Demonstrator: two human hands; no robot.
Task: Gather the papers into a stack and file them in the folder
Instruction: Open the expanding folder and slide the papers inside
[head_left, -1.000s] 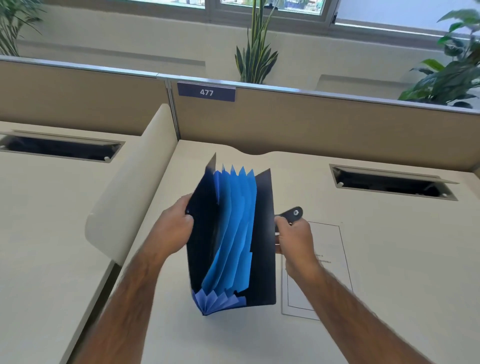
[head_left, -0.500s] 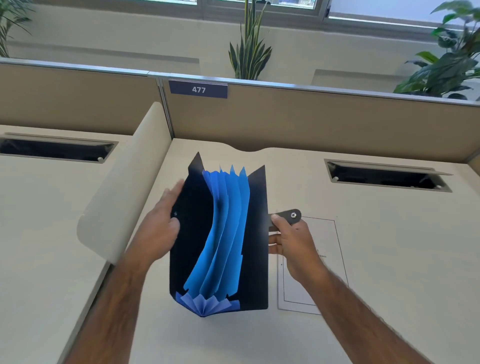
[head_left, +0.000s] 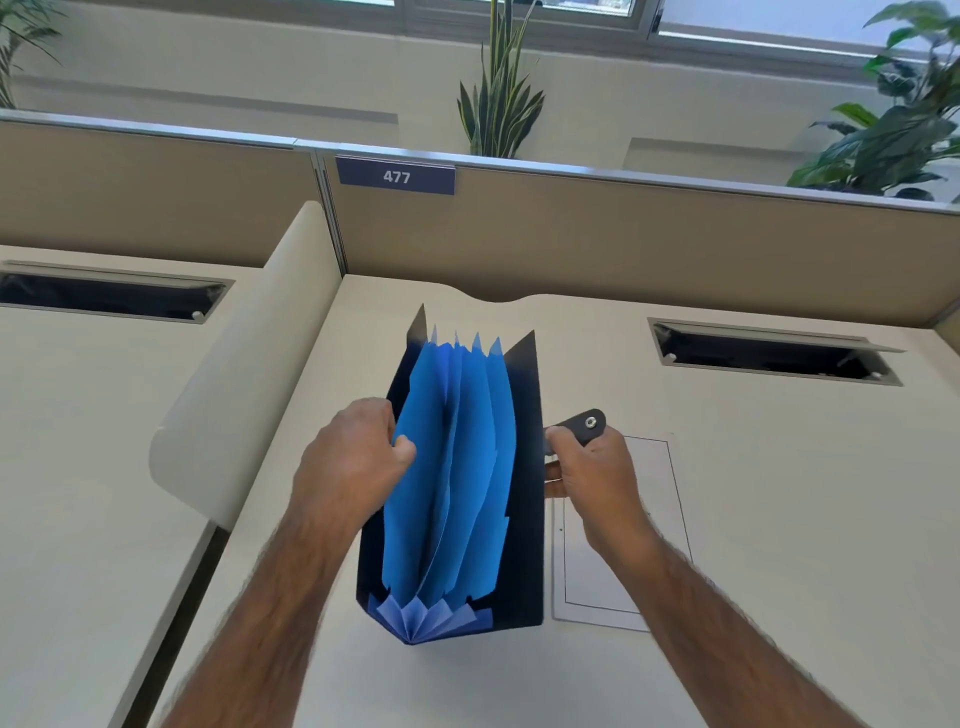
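Standing open on the counter (head_left: 779, 519), the dark accordion folder (head_left: 524, 467) showed its blue pockets (head_left: 452, 467) fanned wide and, as far as could be seen, with no paper in any of them — so the filing itself was not yet done. The left hand (head_left: 348, 467) was at the folder's left side, its grip pinching the outermost blue divider near the left cover as if to part a pocket; the right hand (head_left: 592, 478) had its grip pressed onto the right cover, just under the snap strap (head_left: 584, 423) that stuck out past it. The papers (head_left: 623, 545) lay flat on the counter just right of the folder, partly under the right forearm; they looked like a neat white pile or a single sheet, and how many there were could not be told. Judging by that, gathering seemed largely finished, while lifting the sheets and sliding them into a pocket remained. Farther out, a low curved divider (head_left: 234, 389) rose to the left, a cable tray slot (head_left: 774, 353) sat open at the far right, and the partition with its 477 plate (head_left: 396, 176) closed the back. Nothing lay between papers and folder — only both hands being occupied stood in the way.
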